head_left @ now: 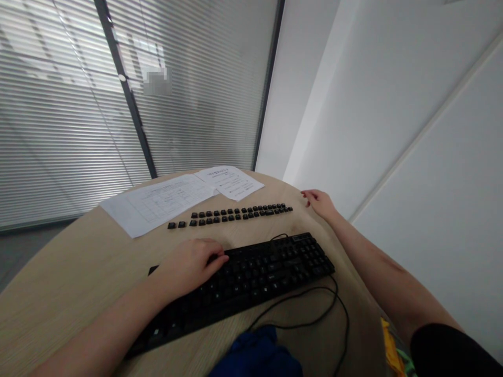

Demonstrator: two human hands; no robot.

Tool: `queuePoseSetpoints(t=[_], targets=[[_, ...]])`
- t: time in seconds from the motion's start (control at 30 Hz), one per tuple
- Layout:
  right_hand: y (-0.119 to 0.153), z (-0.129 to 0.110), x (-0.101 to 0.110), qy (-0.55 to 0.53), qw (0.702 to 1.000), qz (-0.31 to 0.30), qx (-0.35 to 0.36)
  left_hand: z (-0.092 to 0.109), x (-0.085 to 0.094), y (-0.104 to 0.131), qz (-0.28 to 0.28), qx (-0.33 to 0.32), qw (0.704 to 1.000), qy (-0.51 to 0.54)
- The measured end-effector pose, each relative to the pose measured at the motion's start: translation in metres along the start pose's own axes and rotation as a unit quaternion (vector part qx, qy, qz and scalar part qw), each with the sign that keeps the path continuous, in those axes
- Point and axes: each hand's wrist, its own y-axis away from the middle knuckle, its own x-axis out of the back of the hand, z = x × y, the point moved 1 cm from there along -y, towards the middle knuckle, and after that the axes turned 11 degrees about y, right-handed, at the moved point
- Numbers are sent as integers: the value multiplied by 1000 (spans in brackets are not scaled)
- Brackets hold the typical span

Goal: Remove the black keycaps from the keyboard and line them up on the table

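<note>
Black plastic keyboard [255, 278] lies mid-counter [90, 272], its back edge under the curled left hand [198, 259]; the right hand [319, 203] bends loosely at the right edge. Either's grip is unclear. Careless sweeps could scatter the small black keycaps [269, 212].

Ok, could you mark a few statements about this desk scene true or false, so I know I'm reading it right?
1. The left hand is at the keyboard. True.
2. The right hand is on the keyboard too. False: it is near the table edge, away from the keys.
3. Loose black keycaps lie in two rows. True.
4. The printed papers lie under the keyboard. False: they lie beyond the keycaps.
5. The cable is black. True.
</note>
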Motion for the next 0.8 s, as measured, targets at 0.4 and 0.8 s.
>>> queuePoseSetpoints(t=[0.4,0.8], targets=[[120,-68,36,-348,926,-61,-128,-9,-3,-3,-2,-10,1000,-20],[135,-51,6,-314,943,-16,-108,-19,-7,-5,-16,19,1000,-13]])
